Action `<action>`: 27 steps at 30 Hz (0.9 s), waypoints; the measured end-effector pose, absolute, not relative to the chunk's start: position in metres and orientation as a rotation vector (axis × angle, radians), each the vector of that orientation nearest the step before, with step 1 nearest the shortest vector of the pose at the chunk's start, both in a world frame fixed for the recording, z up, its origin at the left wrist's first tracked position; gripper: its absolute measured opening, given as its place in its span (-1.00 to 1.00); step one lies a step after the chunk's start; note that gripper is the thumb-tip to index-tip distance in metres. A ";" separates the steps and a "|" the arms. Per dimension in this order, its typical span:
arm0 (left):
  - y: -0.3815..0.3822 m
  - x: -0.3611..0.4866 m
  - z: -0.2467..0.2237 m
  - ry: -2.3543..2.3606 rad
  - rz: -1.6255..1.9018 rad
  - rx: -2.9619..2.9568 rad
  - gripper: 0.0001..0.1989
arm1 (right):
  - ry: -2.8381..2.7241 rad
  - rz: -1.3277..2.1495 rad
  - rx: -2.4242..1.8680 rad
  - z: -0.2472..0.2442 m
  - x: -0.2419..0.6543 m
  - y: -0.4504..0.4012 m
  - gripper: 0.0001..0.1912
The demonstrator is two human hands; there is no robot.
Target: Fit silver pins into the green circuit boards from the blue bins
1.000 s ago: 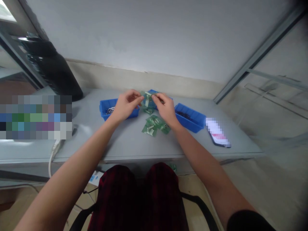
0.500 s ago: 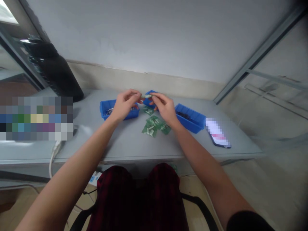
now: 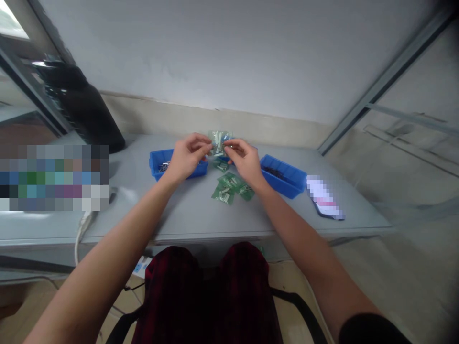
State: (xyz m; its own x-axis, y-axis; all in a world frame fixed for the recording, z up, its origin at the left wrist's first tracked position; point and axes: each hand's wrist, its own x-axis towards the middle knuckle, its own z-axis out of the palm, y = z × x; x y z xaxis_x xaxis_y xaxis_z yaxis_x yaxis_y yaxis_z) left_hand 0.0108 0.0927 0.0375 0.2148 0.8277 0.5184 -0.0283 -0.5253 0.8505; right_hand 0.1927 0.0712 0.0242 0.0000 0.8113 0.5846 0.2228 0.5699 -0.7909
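A small clear green bag with light pieces inside is held up between my two hands. My left hand pinches its left edge, above the left blue bin that contains metal parts. On the other side, my right hand pinches the right edge. Behind the hands, a middle blue bin is mostly hidden. Several filled green bags lie on the grey table in front of the hands. The right blue bin, with dark small parts in it, is beside my right hand.
A black bottle stands at the back left of the grey table. A phone lies to the right of the bins. A white cable hangs over the front edge at the left. The wall rises behind.
The held green bag has turned from nearly edge-on to upright, its flat face now showing. Both hands stay in about the same place.
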 end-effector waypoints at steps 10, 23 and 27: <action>0.091 0.009 0.039 0.879 1.339 1.724 -0.65 | -1.550 0.535 -0.956 0.022 0.193 0.073 -0.78; 0.089 0.009 0.040 0.899 1.290 1.694 -0.70 | -1.700 0.089 -1.086 0.026 0.195 0.071 -0.86; 0.087 0.009 0.041 0.902 1.279 1.676 -0.69 | -1.777 0.222 -1.075 0.025 0.190 0.067 -0.73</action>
